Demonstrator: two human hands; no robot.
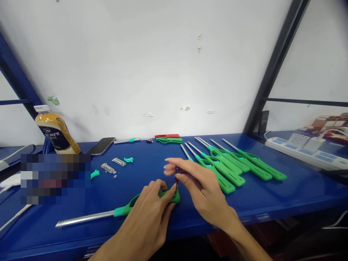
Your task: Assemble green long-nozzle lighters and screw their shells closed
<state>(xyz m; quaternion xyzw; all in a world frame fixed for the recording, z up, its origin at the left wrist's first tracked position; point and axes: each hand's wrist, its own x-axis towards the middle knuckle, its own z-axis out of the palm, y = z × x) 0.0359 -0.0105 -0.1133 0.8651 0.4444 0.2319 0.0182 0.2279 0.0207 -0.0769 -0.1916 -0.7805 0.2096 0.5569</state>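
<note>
A green lighter with a long metal tube (87, 219) lies on the blue table near its front edge, its tube pointing left. My left hand (152, 206) is closed over its green handle and presses it down. Above the handle's right end, my right hand (199, 185) grips a small dark red screwdriver (177, 174), held upright with its tip at the handle. Several similar green lighters (228, 172) lie side by side to the right of my right hand. Clear lighter tanks (108, 168) and a teal trigger piece (128, 159) lie left of centre.
A drink bottle (57, 130) and a phone (101, 146) stand and lie at the back left. Red (167, 136) and green (170, 140) shells lie by the wall. A white power strip (307, 150) is at the right, cables at the left.
</note>
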